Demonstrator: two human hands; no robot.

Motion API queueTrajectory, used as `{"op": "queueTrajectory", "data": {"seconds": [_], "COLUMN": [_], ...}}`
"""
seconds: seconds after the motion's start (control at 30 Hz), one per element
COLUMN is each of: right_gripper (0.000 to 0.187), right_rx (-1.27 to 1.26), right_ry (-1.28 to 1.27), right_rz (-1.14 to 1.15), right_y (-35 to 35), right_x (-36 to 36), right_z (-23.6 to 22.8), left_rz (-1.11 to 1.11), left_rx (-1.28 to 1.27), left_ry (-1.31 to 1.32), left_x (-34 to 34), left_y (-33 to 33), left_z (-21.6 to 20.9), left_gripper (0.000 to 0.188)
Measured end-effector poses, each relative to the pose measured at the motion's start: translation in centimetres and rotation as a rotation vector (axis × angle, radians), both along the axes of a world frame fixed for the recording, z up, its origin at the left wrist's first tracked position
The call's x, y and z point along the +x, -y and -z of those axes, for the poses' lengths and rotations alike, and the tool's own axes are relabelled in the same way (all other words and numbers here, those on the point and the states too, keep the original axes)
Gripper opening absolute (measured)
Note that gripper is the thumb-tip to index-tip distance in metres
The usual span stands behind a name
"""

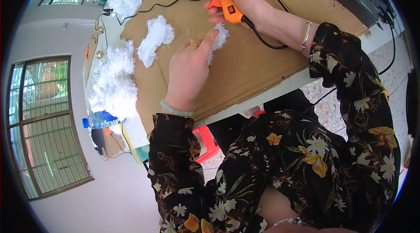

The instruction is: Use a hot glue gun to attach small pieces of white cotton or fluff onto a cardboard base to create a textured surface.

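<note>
L hand [188, 69]: index extended, tip seemingly on near white fringed piece [220, 38], other fingers curled; can't tell if thumb pinches it. Prob. steadying it vs. slipping. R hand [251, 5]: closed round grip of orange glue gun [230, 10], fingers by trigger; gun held above cardboard [245, 80], nozzle pointing L, prob. to keep hot tip off L hand. Piece lies on cardboard, just below gun; 2nd white piece [153, 40] flat to its L, within easy reach. Cardboard prob. there to save tabletop from drips. White fluffy heap [116, 75] at L edge, apart from work area.
</note>
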State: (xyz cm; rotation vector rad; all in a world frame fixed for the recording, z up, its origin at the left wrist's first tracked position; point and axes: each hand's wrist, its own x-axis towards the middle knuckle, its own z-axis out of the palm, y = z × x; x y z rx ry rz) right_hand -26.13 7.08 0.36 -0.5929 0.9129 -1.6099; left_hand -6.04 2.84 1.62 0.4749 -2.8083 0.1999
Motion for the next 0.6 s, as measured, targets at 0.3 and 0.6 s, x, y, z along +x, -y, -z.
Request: {"op": "queueTrajectory", "data": {"seconds": [0.3,0.6], "right_gripper": [0.031,0.027], "right_rx": [-0.015,0.008], "right_ry": [0.085,0.117], "right_rz": [0.053,0.087], "right_y": [0.2,0.4], "right_x": [-0.9,-2.7], "right_z": [-1.1,0.9], "left_rz": [-0.246,-0.301], "left_rx": [0.583,0.547], "left_ry": [-0.382,0.227], "left_x": [1.1,-4.0], "left_y": [3.2,3.2], "left_z": [-3.2,-1.7], "left_gripper": [0.027,0.036]}}
